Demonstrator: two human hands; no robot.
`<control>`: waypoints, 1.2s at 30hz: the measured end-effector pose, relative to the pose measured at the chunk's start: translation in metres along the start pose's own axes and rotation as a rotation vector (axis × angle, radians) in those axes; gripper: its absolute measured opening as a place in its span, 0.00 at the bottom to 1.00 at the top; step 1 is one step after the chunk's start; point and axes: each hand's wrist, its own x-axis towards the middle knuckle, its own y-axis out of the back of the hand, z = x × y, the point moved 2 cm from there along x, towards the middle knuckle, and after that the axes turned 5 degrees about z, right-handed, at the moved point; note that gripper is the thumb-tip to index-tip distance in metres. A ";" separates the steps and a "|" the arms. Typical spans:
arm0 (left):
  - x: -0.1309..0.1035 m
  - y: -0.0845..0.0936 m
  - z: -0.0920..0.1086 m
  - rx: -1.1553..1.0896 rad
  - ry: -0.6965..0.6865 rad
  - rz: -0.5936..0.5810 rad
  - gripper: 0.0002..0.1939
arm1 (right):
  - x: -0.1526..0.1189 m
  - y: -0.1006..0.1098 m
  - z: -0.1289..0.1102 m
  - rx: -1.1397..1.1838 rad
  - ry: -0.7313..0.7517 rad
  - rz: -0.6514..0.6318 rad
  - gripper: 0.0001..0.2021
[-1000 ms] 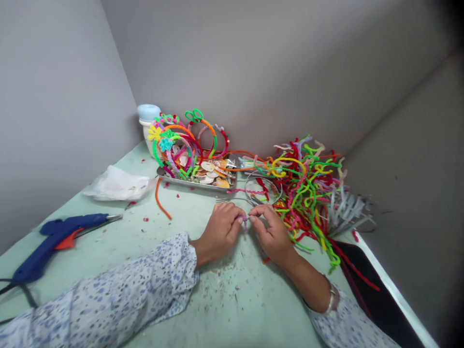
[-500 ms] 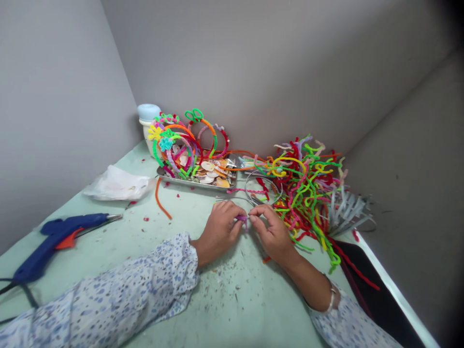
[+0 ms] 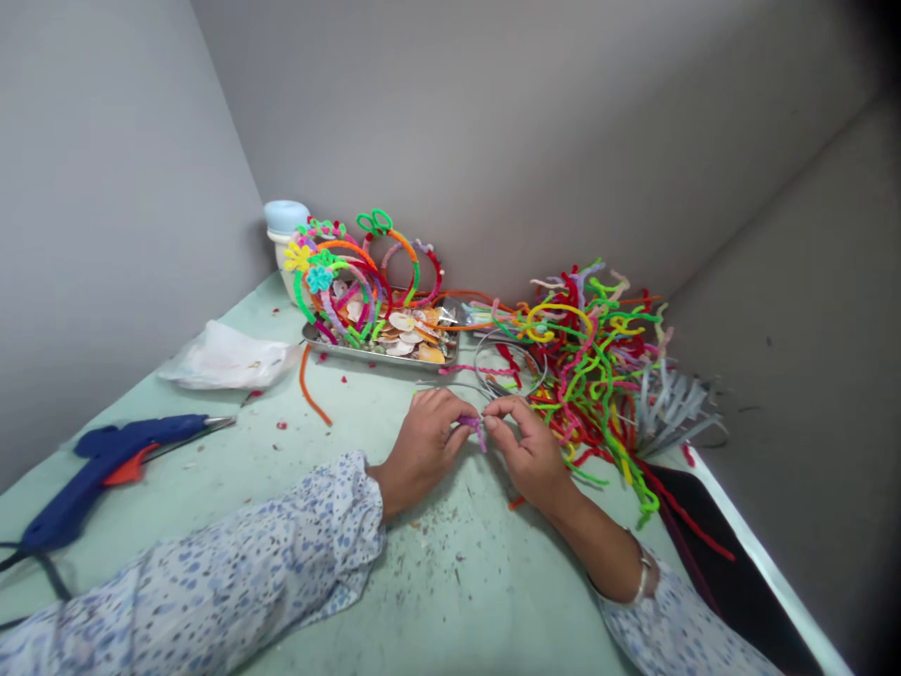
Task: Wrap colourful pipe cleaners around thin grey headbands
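In the middle of the table, my left hand point(image 3: 431, 434) pinches a short purple pipe cleaner point(image 3: 480, 432) between thumb and fingertips. One end of it hangs down past the fingers. Close by on the right, my right hand point(image 3: 527, 451) is closed in a pinch at the purple piece's edge; what lies between its fingertips is too small to make out. Just behind both hands are thin grey metal hoops point(image 3: 481, 380). A big tangle of coloured pipe cleaners point(image 3: 587, 376) lies beyond my right hand.
A metal tray point(image 3: 384, 355) holds shells and several pipe-cleaner headbands point(image 3: 338, 246). Behind it stands a white bottle with a blue lid point(image 3: 287, 218). On the left are a plastic bag point(image 3: 229, 357) and a blue glue gun point(image 3: 105, 479) with its cord. Grey strips point(image 3: 672, 408) lie at right.
The hanging end of the purple pipe cleaner has shifted slightly to the right. Both hands keep nearly the same place and pinch.
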 end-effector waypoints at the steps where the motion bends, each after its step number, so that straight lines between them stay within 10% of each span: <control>1: 0.000 0.000 0.000 -0.003 0.000 0.003 0.01 | 0.000 0.000 0.000 0.002 -0.001 0.001 0.04; 36: -0.002 0.004 0.007 -0.004 -0.027 0.003 0.01 | 0.000 -0.002 -0.003 0.020 0.009 -0.018 0.03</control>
